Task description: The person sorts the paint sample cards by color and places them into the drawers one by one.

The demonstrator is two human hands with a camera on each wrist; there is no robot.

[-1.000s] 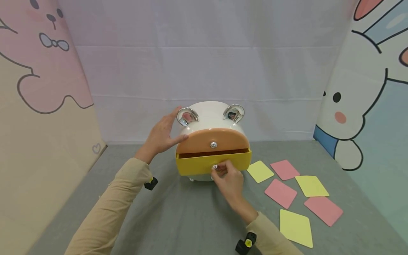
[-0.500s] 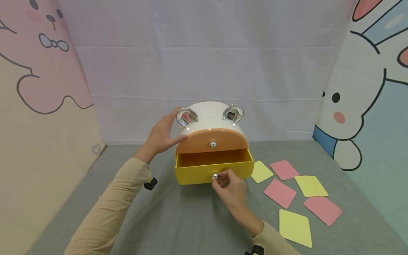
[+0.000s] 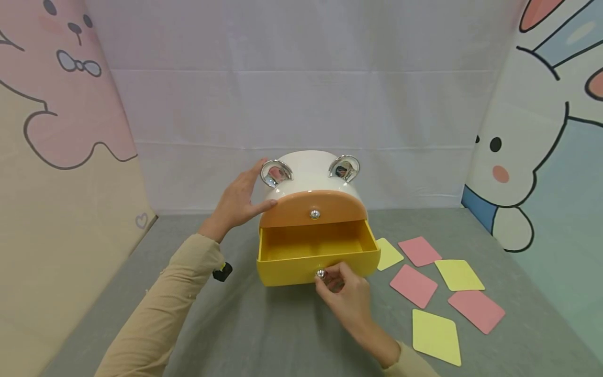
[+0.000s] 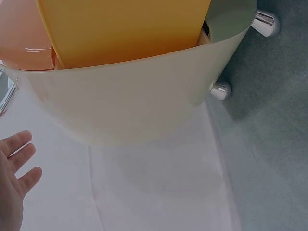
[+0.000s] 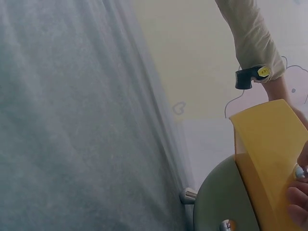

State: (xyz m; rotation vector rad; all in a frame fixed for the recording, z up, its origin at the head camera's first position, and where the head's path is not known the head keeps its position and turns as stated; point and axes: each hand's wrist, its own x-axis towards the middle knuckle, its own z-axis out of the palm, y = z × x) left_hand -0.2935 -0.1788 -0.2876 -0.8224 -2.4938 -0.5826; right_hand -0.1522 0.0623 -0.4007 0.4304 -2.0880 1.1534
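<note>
A rounded white drawer box (image 3: 308, 166) with two silver ears stands on the grey cloth. Its orange upper drawer (image 3: 292, 209) is closed, while the yellow lower drawer (image 3: 287, 271) is pulled well out and shows a bare inside. At the front of that drawer, my right hand (image 3: 348, 298) pinches the silver knob (image 3: 321, 274) between thumb and fingers. My left hand (image 3: 237, 201) lies against the box's left side, its fingers straight and the thumb reaching to the orange drawer's edge. In the left wrist view, the fingers (image 4: 30, 179) of that hand are spread beside the white shell.
Several pink and yellow paper squares lie to the right of the box, among them a pink square (image 3: 414, 286) and a yellow square (image 3: 436, 336). A white curtain (image 3: 301, 104) hangs behind. Cartoon-printed panels stand at left and right.
The yellow drawer has slid toward me from a narrow gap to far out, with my right hand moving back on its knob. My left hand has stayed at the box's side.
</note>
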